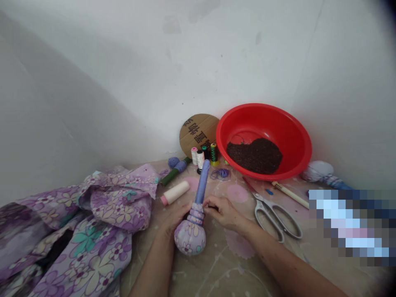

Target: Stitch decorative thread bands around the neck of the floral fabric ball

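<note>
A mallet-like stick (189, 238) has a round, padded head in purple flowered cloth and a handle wound with purple-blue yarn. Cord is wrapped round the gathered cloth at its neck. The head points toward me and the handle leans up and away. My left hand (177, 219) grips it from the left at the neck, its fingers partly hidden behind the cloth. Beside the neck on the right, my right hand (223, 211) is closed with thumb and forefinger pinched together. Whatever lies in that pinch is too small to make out.
Flowered cloth (108, 218) is heaped at left. Scissors (272, 212) lie at right, near a pale stick (291, 194). Behind stand a red basin (297, 161) with dark grains, several thread spools (200, 159), and a cardboard disc (193, 132). A white roll (176, 192) lies nearer.
</note>
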The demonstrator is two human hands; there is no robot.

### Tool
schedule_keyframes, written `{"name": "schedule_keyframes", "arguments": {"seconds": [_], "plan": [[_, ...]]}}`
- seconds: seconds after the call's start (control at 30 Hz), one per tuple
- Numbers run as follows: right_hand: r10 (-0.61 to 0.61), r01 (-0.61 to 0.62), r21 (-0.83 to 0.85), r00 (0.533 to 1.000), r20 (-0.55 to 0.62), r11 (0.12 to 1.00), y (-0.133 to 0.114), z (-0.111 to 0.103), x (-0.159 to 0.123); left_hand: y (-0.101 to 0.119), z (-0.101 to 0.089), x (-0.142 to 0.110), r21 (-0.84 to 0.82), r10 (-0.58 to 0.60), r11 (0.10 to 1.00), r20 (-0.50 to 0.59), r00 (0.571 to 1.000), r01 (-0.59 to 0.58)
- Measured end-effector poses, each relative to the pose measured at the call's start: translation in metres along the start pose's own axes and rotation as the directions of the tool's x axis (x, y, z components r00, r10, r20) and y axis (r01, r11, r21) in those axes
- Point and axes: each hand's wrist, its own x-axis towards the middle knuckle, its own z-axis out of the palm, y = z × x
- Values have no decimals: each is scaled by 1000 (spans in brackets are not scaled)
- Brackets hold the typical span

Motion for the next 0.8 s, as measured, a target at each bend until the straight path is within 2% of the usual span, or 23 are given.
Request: {"name": "schedule_keyframes", "arguments": {"seconds": [0.13,0.3,0.43,0.57,0.67,0.8], "plan": [[-34,35,-88,999,13,995,-8,2,-2,2,3,-1,-58,6,998,-31,1000,-8],[-72,77,-191,997,30,979,-10,5,-2,-6,-1,4,-157,-25,987,-18,1000,22],[-103,71,-337,992,-78,939,-8,6,-2,-12,-3,8,-192,28,981,-43,999,-35],[-217,98,-459,952,-214,883,-13,4,-3,-10,1,4,-219,65,973,-32,997,-71],[-297,163,-496,933,-203,853,-19,3,-3,-7,6,0,-221,53,974,-18,998,-56],[-397,226,-594,901,-173,772,-22,4,-2,-6,9,-2,-207,69,976,1,998,-68]]}}
